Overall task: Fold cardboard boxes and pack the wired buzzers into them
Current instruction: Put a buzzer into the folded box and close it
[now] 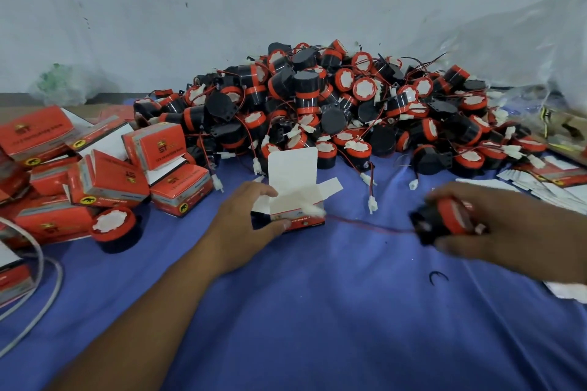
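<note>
Open box [293, 181] sits mid blue cloth [317, 311], upright, lid flap standing up, white inside, side flaps splayed out. The front face is red with a grey band; its print is blurred.

Left hand [251, 219] grips the box's left side, fingers over the top edge and thumb on the front.

Right hand [508, 225] is wrapped round one buzzer [444, 219], to the right of the box and apart from it. The buzzer has a black drum body with a red collar (motion-blurred). A thin red wire [365, 227] runs from it across the cloth to the box, and a white connector [309, 208] lies smeared at the box mouth.

Buzzer pile [333, 105] is heaped along the cloth's far edge. Same parts: black cylinders, red rings, white end faces, red/black leads with white plugs.

Closed boxes [108, 181] are stacked near the left edge. "ST" logo in gold is readable, the line under it is too blurred to read, and there's a yellow oval with a black animal figure. One loose buzzer [112, 227] lies just in front of them.

Flat box blanks [556, 187] are fanned out at the right edge, white side up.
</note>
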